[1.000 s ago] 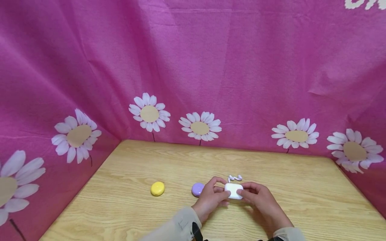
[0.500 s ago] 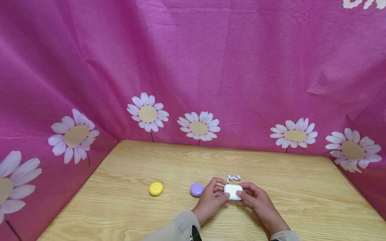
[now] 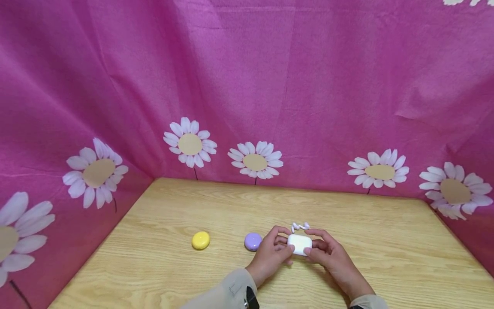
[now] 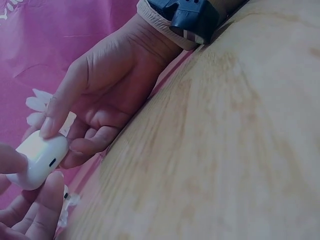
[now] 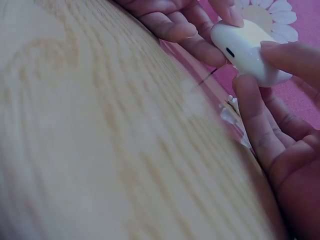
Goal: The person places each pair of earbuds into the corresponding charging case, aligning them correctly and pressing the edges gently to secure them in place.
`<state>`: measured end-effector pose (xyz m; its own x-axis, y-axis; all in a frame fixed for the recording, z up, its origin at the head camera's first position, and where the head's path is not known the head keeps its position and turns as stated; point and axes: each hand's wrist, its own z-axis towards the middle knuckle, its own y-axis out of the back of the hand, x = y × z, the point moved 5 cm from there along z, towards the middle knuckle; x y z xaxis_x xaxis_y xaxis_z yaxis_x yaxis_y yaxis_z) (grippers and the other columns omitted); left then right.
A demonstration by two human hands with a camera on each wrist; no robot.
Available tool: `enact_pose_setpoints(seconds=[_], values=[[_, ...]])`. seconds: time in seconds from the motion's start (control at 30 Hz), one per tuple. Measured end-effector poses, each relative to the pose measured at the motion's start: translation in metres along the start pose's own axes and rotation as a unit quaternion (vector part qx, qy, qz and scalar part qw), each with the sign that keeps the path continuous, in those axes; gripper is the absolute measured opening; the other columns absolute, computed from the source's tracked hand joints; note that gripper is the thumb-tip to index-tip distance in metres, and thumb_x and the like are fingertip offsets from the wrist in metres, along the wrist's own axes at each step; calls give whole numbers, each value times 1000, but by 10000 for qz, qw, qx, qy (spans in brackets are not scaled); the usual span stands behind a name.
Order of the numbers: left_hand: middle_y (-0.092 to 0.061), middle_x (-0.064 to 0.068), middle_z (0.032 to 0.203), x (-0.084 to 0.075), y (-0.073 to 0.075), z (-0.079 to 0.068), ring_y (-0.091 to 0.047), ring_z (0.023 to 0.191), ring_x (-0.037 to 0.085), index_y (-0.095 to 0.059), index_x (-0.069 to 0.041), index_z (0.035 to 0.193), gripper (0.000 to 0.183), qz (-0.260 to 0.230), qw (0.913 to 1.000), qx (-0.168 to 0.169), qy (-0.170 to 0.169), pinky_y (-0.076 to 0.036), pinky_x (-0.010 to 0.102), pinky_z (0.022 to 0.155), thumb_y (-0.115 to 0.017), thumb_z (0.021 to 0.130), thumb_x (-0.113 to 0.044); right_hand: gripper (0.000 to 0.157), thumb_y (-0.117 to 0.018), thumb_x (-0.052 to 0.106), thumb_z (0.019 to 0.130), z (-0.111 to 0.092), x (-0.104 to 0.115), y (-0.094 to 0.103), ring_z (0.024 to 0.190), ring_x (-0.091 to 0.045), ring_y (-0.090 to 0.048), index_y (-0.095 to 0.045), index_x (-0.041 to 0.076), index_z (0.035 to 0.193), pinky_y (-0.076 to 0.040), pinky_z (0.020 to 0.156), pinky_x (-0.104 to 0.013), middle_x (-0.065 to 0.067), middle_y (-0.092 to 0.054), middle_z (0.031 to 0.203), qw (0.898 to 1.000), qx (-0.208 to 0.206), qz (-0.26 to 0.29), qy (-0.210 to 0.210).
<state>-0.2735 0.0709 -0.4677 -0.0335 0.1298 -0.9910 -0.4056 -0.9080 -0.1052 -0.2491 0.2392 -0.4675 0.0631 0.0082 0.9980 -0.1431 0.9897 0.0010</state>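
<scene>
A white earbud case (image 3: 299,244) is held between both hands over the table; its lid looks closed. My left hand (image 3: 267,257) grips its left end, thumb on the near face. On the right end, the thumb of my right hand (image 3: 337,264) presses the near face, while that hand's index finger reaches out past the case's far side. Both wrist views show a dark port slot in the case (image 4: 37,155). Two white earbuds (image 3: 300,226) lie on the table just beyond the case, close to the right index fingertip.
A purple round glossy case (image 3: 252,242) sits beside the left hand, partly overlapped by it. Farther left is a yellow round one (image 3: 200,240). The wooden table (image 3: 162,274) meets a pink cloth backdrop (image 3: 308,86) printed with daisies at its back and sides.
The right index finger has straightened and moved away from the case's edge, out toward the earbuds. The case stays between the hands, and the left hand keeps nearly the same hold.
</scene>
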Motion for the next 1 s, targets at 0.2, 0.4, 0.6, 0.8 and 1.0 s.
enact_pose_setpoints(seconds=[0.2, 0.4, 0.6, 0.8, 1.0], values=[[-60, 9, 96, 0, -1, 0, -64, 81, 18, -51, -3, 120, 35, -169, 9998, -38, 28, -58, 29, 62, -64, 88, 2, 48, -68, 11, 89, -1, 3, 1, 93, -17, -62, -50, -1, 133, -57, 76, -33, -13, -63, 108, 9998, 54, -155, 121], [-60, 10, 97, -2, 0, -2, -64, 81, 19, -52, -6, 121, 36, -140, 9999, -76, 38, -58, 31, 63, -64, 88, 1, 45, -68, 13, 89, -2, 3, 1, 95, -17, -61, -55, 1, 130, -57, 76, -33, -11, -64, 109, 9997, -20, -226, 28], [-58, 10, 101, -5, -1, -3, -61, 82, 18, -57, -13, 124, 37, 20, 9998, 121, -182, -57, 27, 59, -62, 90, 1, 45, -68, 13, 89, -2, 2, 1, 93, -17, -62, -55, 0, 130, -57, 75, -33, -11, -64, 107, 9998, -46, -185, 85], [-57, 10, 100, -4, -1, -2, -60, 79, 18, -61, -12, 119, 34, 64, 9994, 162, -306, -57, 25, 57, -59, 90, 5, 46, -69, 13, 88, -1, 2, 0, 92, -16, -62, -55, 0, 130, -57, 74, -33, -13, -63, 108, 9997, -37, -222, 64], [-59, 11, 100, -3, -1, -1, -61, 80, 18, -60, -9, 121, 35, 26, 9993, 136, -340, -57, 24, 58, -59, 89, 7, 47, -70, 13, 88, -1, 2, 0, 93, -18, -62, -55, 1, 131, -57, 75, -33, -15, -62, 111, 9996, -113, -251, -78]])
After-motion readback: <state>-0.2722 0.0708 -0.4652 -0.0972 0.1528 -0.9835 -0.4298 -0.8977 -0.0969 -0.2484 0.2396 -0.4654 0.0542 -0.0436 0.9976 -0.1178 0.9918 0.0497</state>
